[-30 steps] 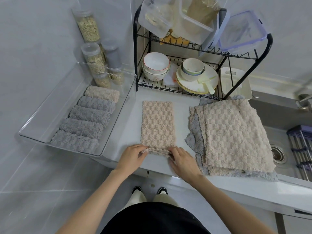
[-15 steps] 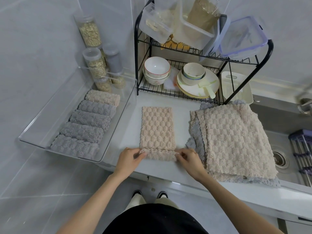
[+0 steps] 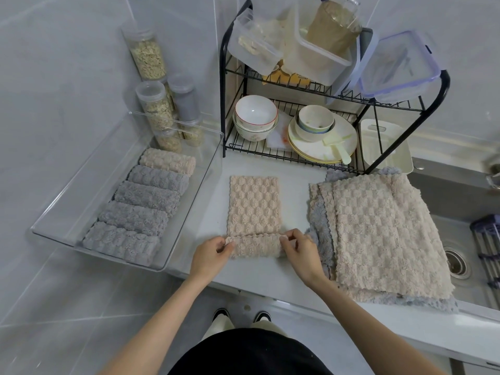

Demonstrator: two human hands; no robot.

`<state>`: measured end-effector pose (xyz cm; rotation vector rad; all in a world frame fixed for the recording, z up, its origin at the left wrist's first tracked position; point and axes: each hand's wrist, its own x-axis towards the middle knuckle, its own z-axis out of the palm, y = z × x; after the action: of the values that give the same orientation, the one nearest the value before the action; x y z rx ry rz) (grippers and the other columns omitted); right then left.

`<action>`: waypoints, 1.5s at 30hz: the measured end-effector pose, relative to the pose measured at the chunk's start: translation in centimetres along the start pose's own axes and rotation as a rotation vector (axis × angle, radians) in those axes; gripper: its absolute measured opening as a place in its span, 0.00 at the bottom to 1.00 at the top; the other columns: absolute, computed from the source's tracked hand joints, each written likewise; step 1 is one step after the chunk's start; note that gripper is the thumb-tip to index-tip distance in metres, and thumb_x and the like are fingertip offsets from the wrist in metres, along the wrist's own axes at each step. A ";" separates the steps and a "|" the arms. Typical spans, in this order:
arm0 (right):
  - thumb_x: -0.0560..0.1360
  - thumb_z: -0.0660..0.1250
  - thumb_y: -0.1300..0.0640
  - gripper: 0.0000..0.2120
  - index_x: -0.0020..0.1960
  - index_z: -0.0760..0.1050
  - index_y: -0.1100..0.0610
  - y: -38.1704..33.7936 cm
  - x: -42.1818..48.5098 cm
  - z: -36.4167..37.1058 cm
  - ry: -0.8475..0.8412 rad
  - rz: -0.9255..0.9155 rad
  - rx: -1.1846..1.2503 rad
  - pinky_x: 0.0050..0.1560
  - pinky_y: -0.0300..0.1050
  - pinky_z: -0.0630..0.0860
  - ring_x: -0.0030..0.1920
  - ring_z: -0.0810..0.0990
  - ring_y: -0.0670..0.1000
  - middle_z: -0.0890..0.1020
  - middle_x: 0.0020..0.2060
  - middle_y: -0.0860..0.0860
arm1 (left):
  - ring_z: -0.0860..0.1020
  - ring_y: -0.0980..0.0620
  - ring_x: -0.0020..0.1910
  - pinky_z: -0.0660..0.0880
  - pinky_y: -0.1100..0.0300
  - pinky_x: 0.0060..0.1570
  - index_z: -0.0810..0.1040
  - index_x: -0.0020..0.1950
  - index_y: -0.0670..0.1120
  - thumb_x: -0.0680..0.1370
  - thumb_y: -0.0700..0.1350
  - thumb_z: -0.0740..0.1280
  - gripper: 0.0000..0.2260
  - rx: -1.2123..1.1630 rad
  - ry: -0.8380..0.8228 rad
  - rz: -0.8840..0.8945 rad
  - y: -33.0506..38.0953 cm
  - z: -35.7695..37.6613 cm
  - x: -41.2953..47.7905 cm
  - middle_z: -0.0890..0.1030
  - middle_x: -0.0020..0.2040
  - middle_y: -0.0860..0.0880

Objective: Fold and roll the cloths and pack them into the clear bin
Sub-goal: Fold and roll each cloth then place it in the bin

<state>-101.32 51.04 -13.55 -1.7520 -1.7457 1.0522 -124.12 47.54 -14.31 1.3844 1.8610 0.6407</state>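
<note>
From the head view, the roll [image 3: 255, 247] started at the near end of the beige cloth [image 3: 254, 207] could, I judge, go slack or crooked if one hand turns ahead of the other, and then sit badly in the clear bin [image 3: 89, 196] left of the left hand [image 3: 209, 254]. The cloth is a plush, bumpy folded strip on the desk [image 3: 270, 278], stretching away from the hands; left hand and right hand [image 3: 300, 254] each pinch an end of the roll

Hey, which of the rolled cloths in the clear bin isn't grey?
The beige roll, at the far end of the row in the clear bin, nearest the jars. The other four are grey rolls.
</note>
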 end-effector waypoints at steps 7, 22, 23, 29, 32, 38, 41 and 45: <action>0.82 0.55 0.52 0.05 0.50 0.67 0.52 0.4 0.1 0.3 -0.080 -0.055 -0.145 0.27 0.42 0.60 0.28 0.68 0.45 0.72 0.29 0.47 | 0.66 0.57 0.25 0.57 0.60 0.26 0.63 0.31 0.51 0.78 0.50 0.65 0.18 0.092 0.004 0.029 0.0 0.0 0.2 0.68 0.24 0.53; 0.75 0.68 0.60 0.07 0.51 0.72 0.56 -0.1 1.0 0.6 0.179 -0.250 -0.454 0.39 0.44 0.69 0.45 0.72 0.53 0.77 0.43 0.48 | 0.76 0.55 0.34 0.63 0.63 0.29 0.71 0.34 0.51 0.76 0.55 0.66 0.13 0.160 0.047 -0.094 0.0 0.7 0.5 0.77 0.33 0.56; 0.74 0.68 0.62 0.07 0.50 0.73 0.57 -0.3 1.0 0.7 0.209 -0.369 -0.494 0.41 0.44 0.69 0.44 0.74 0.54 0.78 0.45 0.50 | 0.75 0.55 0.33 0.61 0.62 0.28 0.69 0.32 0.51 0.75 0.54 0.66 0.14 0.153 0.050 -0.100 0.1 0.7 0.5 0.75 0.31 0.56; 0.71 0.59 0.63 0.19 0.61 0.77 0.58 -0.2 -0.6 3.5 -0.030 -0.880 -0.597 0.62 0.47 0.71 0.60 0.76 0.52 0.79 0.59 0.51 | 0.78 0.54 0.39 0.69 0.61 0.35 0.74 0.37 0.49 0.75 0.55 0.67 0.11 0.163 0.061 -0.126 0.1 0.8 0.6 0.79 0.36 0.55; 0.73 0.59 0.63 0.23 0.67 0.73 0.59 0.9 -1.0 4.0 -0.107 -0.846 -0.657 0.69 0.49 0.68 0.66 0.74 0.52 0.76 0.65 0.51 | 0.79 0.54 0.39 0.71 0.60 0.36 0.75 0.38 0.49 0.75 0.55 0.66 0.11 0.169 0.066 -0.127 0.1 0.8 0.6 0.80 0.36 0.55; 0.70 0.58 0.71 0.28 0.70 0.70 0.60 2.6 -0.9 1.7 -0.123 -0.796 -0.682 0.67 0.47 0.70 0.69 0.70 0.51 0.73 0.68 0.53 | 0.77 0.53 0.34 0.67 0.61 0.30 0.74 0.40 0.48 0.76 0.53 0.66 0.10 0.270 0.129 -0.059 0.9 0.9 0.1 0.79 0.33 0.53; 0.63 0.70 0.74 0.35 0.69 0.70 0.62 3.0 -0.9 1.2 -0.113 -0.770 -0.690 0.69 0.47 0.65 0.69 0.71 0.52 0.73 0.68 0.54 | 0.73 0.52 0.33 0.65 0.60 0.30 0.70 0.41 0.47 0.74 0.49 0.68 0.10 0.361 0.249 0.111 0.9 1.0 -0.1 0.74 0.33 0.52; 0.61 0.72 0.74 0.36 0.68 0.72 0.62 3.0 -1.1 1.5 -0.076 -0.762 -0.672 0.69 0.47 0.64 0.68 0.72 0.52 0.74 0.67 0.54 | 0.71 0.53 0.40 0.70 0.61 0.36 0.75 0.44 0.46 0.66 0.37 0.74 0.12 0.502 0.284 0.491 0.4 1.3 -0.1 0.74 0.42 0.52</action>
<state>-100.52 49.36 -16.56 -1.1250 -2.6920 0.2073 -122.86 47.52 -14.75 2.2190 1.9961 0.6564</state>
